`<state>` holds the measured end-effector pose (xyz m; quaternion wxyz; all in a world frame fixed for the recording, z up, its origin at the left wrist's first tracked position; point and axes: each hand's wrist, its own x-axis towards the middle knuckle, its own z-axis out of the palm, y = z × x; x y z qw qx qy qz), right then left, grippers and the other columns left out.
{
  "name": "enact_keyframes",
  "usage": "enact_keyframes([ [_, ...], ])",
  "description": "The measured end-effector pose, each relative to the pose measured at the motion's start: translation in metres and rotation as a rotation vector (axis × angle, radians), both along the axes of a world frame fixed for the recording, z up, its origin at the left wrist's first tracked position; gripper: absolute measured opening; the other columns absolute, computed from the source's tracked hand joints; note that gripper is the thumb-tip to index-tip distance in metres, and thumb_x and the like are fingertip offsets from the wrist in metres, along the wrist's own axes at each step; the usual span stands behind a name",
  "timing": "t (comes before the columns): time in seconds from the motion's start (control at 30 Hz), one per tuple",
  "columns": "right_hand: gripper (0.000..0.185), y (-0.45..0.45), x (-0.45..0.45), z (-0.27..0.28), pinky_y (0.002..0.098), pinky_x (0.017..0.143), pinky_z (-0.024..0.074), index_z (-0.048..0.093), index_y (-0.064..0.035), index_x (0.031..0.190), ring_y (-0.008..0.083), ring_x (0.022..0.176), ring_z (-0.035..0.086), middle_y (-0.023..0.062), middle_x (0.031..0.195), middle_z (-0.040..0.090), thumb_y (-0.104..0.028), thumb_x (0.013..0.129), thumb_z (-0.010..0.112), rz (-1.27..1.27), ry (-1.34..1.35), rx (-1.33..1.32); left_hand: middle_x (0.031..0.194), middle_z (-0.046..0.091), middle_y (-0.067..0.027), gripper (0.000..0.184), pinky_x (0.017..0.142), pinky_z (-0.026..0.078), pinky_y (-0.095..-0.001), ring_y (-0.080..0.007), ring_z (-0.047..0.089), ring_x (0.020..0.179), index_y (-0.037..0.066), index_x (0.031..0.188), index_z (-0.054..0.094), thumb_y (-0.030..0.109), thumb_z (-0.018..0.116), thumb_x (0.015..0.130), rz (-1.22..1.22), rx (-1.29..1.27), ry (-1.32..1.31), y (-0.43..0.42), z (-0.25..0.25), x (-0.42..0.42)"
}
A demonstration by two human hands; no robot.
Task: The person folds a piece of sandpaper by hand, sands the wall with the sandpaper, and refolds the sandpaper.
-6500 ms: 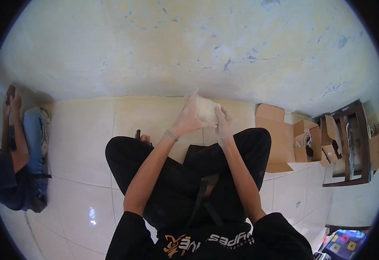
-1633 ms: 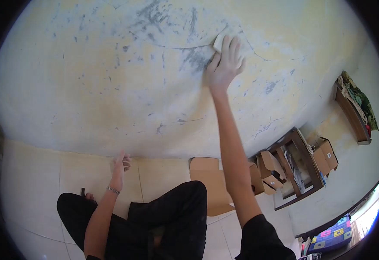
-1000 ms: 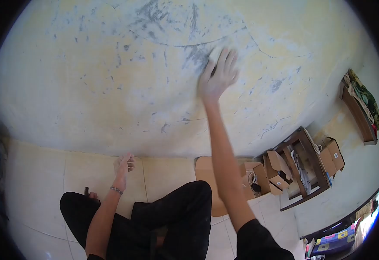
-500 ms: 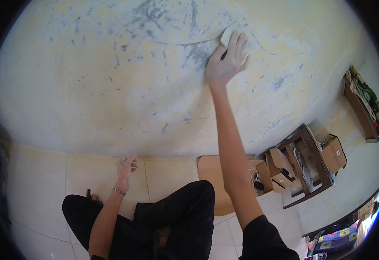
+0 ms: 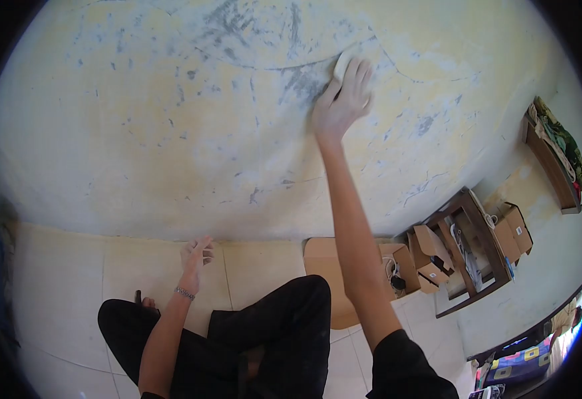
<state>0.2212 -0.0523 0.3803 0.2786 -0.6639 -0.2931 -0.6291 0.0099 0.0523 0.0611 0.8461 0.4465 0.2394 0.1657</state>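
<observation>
My right hand [image 5: 344,100] presses a pale, flat piece [image 5: 343,65] against the wall [image 5: 204,133], just beside a long crack and a grey patch. White dust coats its fingers, which lie over the piece and hide most of it. Low on the left, my left hand [image 5: 196,258] is raised above the floor tiles near the foot of the wall. Its fingers are loosely bent and apart, with nothing seen in them. A metal bracelet [image 5: 184,292] circles that wrist.
Open cardboard boxes [image 5: 399,269] stand right of my crossed legs [image 5: 271,326]. Beyond them is a dark wooden frame [image 5: 474,249] with things inside. A wooden shelf [image 5: 552,163] holding cloth hangs at the right. Patterned fabric [image 5: 517,364] lies at the lower right.
Both hands were together around the pale piece low by the floor; since then my right hand has carried it up to the wall. Lately it has shifted slightly back and forth there.
</observation>
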Motion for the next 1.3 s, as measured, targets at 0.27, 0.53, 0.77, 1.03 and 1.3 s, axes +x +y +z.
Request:
enact_keyframes([
  [0.27,0.051,-0.028,0.005,-0.118,0.0481,0.109,0.01,0.04,-0.0038,0.138,0.0281,0.137,0.029,0.0162,0.145,0.034,-0.015,0.089,0.045,-0.053,0.111,-0.129,0.073,0.058,0.0007,0.026,0.056,0.043,-0.0212,-0.0074,0.054,0.059,0.009,0.081,0.06,0.034,0.067,0.082,-0.013,0.014,0.019,-0.001,-0.003,-0.001],
  [0.53,0.049,-0.014,-0.004,-0.031,0.0537,0.107,0.0092,0.039,-0.0044,0.138,0.0319,0.136,0.028,0.0181,0.146,0.031,-0.02,0.092,0.043,-0.093,0.037,-0.092,0.074,0.059,0.0004,0.023,0.054,0.042,-0.0209,-0.0078,0.054,0.057,0.01,0.082,0.06,0.032,0.068,0.082,-0.021,0.006,0.04,-0.002,0.002,0.002],
  [0.77,0.051,-0.017,0.005,-0.038,0.0521,0.108,0.011,0.038,-0.0047,0.139,0.0318,0.137,0.027,0.0178,0.147,0.03,-0.019,0.09,0.043,-0.121,0.05,-0.036,0.074,0.059,0.0005,0.024,0.055,0.043,-0.0218,-0.0078,0.055,0.058,0.01,0.084,0.06,0.033,0.068,0.081,-0.015,0.003,0.039,-0.003,0.006,0.001],
  [1.03,0.053,-0.031,0.007,-0.092,0.054,0.107,0.0086,0.032,-0.0031,0.142,0.0333,0.139,0.02,0.0203,0.149,0.024,-0.025,0.095,0.039,-0.155,0.159,-0.137,0.074,0.058,0.0017,0.023,0.058,0.043,-0.0224,-0.0072,0.054,0.061,0.011,0.084,0.06,0.033,0.066,0.083,-0.052,0.01,0.025,-0.003,0.01,0.0],
  [1.3,0.051,-0.018,0.008,0.003,0.0548,0.106,0.0118,0.037,-0.0072,0.141,0.0321,0.137,0.026,0.0182,0.148,0.028,-0.024,0.092,0.043,-0.139,0.029,-0.054,0.073,0.056,0.0019,0.024,0.059,0.043,-0.0232,-0.0073,0.053,0.061,0.011,0.083,0.059,0.034,0.065,0.083,-0.045,0.012,0.035,-0.003,0.009,0.0],
])
